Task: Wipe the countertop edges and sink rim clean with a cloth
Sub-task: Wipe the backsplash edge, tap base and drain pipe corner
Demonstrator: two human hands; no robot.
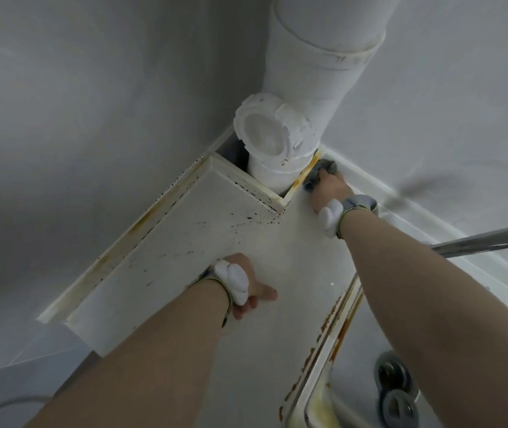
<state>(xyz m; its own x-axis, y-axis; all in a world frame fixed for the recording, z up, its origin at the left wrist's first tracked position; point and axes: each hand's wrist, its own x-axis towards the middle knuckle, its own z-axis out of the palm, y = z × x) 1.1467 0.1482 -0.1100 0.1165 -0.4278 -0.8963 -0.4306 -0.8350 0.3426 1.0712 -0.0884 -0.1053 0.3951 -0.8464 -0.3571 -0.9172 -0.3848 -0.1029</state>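
Observation:
My right hand [331, 186] grips a dark grey cloth [319, 174] and presses it into the back corner of the white countertop [277, 251], beside the stained raised edge around the pipe. My left hand [246, 285] rests on the countertop near its left side, thumb stretched out to the right; its fingers are hidden under the palm. The sink rim [336, 319], marked with rusty brown stains, runs along the lower right. Black specks and yellow-brown stains line the countertop's left and back edges [141, 223].
A thick white drain pipe [308, 97] with a round cap [265, 131] rises from a cut-out at the back corner. A chrome faucet spout [487, 239] crosses at the right. The sink basin holds a metal drain [394, 375] and a grey stopper [399, 409]. Grey walls enclose the corner.

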